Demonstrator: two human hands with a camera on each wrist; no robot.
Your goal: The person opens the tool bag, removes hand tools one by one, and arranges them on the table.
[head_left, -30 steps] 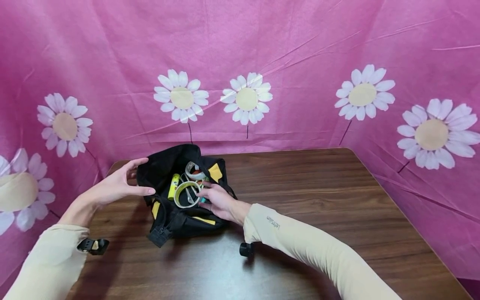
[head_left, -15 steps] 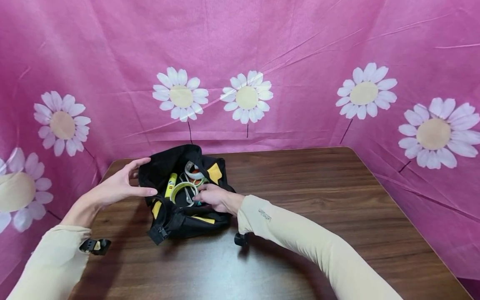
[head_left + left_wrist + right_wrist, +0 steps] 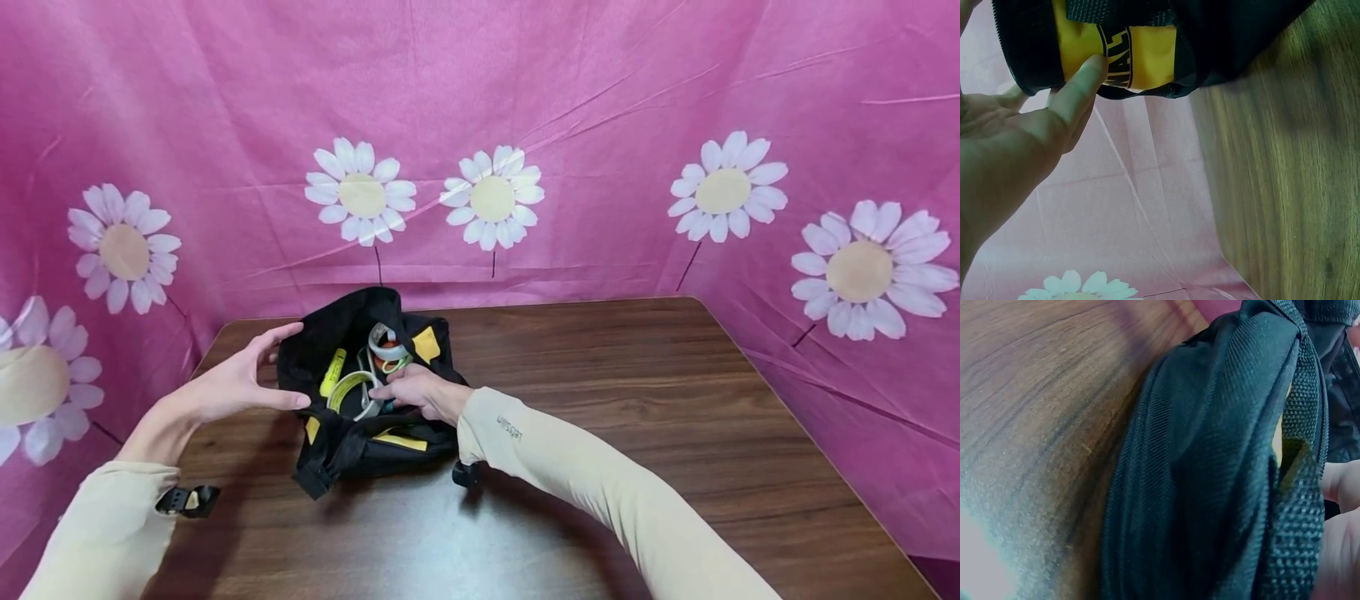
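A black bag [image 3: 360, 437] with yellow patches stands open near the table's back left. Inside it are a pale tape roll [image 3: 347, 388], a yellow tube [image 3: 332, 372], a second roll [image 3: 386, 340] and orange and green rings [image 3: 395, 363]. My left hand [image 3: 262, 375] braces the bag's left side with straight fingers. In the left wrist view its thumb [image 3: 1082, 81] presses a yellow patch of the bag [image 3: 1147, 37]. My right hand [image 3: 408, 387] reaches into the bag and its fingers pinch the pale roll's edge. The right wrist view shows mostly the bag's fabric [image 3: 1210, 456].
The brown wooden table [image 3: 600, 400] stretches to the right and front of the bag. A pink cloth with white daisies [image 3: 495, 200] hangs behind and along both sides. Black wrist straps [image 3: 187, 500] show on my sleeves.
My right hand moved a little left and deeper into the bag. The pale tape roll tipped up from flat and shifted left. The left hand stayed on the bag's side.
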